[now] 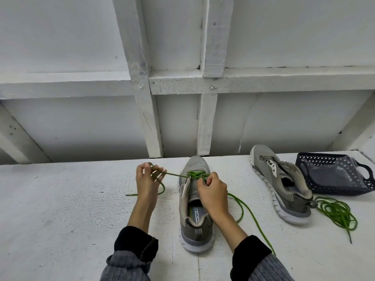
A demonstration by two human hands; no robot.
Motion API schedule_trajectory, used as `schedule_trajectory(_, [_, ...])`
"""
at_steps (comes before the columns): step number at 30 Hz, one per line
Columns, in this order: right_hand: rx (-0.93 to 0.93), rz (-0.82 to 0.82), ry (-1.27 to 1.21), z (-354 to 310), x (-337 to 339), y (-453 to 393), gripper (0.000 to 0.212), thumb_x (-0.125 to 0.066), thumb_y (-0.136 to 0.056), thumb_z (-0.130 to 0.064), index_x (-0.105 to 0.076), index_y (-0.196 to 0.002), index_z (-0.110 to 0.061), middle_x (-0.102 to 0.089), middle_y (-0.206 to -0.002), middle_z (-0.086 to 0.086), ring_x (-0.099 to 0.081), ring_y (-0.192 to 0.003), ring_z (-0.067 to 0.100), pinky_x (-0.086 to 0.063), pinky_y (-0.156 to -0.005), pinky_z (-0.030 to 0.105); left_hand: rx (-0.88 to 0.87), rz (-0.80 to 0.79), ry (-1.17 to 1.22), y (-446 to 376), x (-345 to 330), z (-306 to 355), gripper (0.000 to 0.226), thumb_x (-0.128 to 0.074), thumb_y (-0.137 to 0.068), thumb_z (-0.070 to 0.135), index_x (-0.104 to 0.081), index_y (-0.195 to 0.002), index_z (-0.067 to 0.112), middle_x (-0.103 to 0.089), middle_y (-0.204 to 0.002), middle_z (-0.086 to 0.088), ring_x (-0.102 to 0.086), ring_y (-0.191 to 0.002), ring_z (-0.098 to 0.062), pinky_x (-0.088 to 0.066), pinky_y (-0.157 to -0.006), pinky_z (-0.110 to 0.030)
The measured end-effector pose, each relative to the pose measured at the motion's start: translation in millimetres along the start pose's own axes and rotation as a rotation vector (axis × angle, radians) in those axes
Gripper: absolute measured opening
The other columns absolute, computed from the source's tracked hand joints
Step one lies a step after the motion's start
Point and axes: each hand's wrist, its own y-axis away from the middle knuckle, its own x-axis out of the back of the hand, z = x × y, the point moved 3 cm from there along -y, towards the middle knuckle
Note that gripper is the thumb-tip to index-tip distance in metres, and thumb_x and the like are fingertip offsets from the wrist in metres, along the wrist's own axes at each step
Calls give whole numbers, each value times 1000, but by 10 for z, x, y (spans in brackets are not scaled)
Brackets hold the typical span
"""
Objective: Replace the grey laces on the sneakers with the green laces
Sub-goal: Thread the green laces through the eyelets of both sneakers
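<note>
A grey sneaker (195, 201) is standing upright mid-tabletop (60, 209), toe pointing far. The left hand (146, 179) is pinching one end of the green lace (176, 175) in a curled grip, drawing it taut to the left. The right hand (213, 191) is pinching the lace at the eyelets, its fingertips hiding the exact hold. The lace's other end is trailing near and right, passing behind the right sleeve (261, 264). To the right, the second sneaker (282, 185) is lying tilted on its side, beside a coiled green lace (336, 213) and a dark basket (334, 173), whose blurred contents are hard to make out.
</note>
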Motion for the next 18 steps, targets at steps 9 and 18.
schedule_trajectory(9, [-13,-7,-28,5,-17,0,30,-58,-88,-28,-39,-69,-15,-47,-64,3,-42,-56,17,-42,-55,38,-319,201,-896,49,325,82,21,-38,-103,31,-50,-105,14,-58,-75,-1,-56,-68,-24,-40,-60,-31])
schedule_trajectory(18, [-32,12,-40,-3,28,9,31,-59,-87,-27,-38,-67,-14,-45,-63,4,-39,-55,17,-35,-56,35,-409,-328,-1331,146,-142,-367,19,-49,-98,43,-64,-108,40,-51,-125,20,-41,-121,-8,-16,-103,-41])
